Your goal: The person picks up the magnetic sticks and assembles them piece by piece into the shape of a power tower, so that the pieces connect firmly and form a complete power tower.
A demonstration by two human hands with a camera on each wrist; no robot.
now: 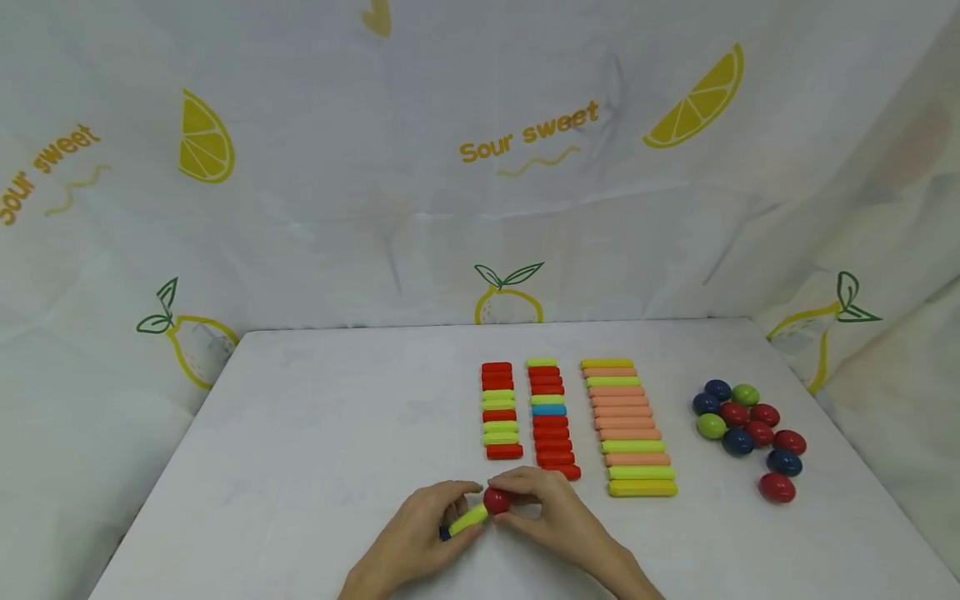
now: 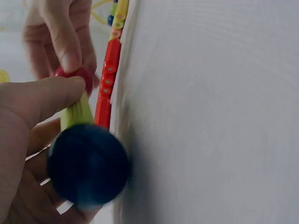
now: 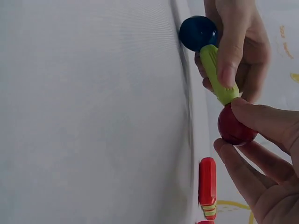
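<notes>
My left hand pinches a yellow-green stick between thumb and fingers, low at the front of the table. A dark blue ball sits on the stick's near end, and a red ball meets its other end. With thumb and fingertips my right hand holds that red ball. The joint between red ball and stick is partly covered by the thumbs, so how deeply they fit cannot be told. In the head view the blue ball is mostly hidden by my left hand.
Two columns of short red, yellow-green and blue sticks lie beyond my hands. To their right runs a column of longer peach, yellow and green sticks. Several red, blue and green balls cluster at the right of the white table.
</notes>
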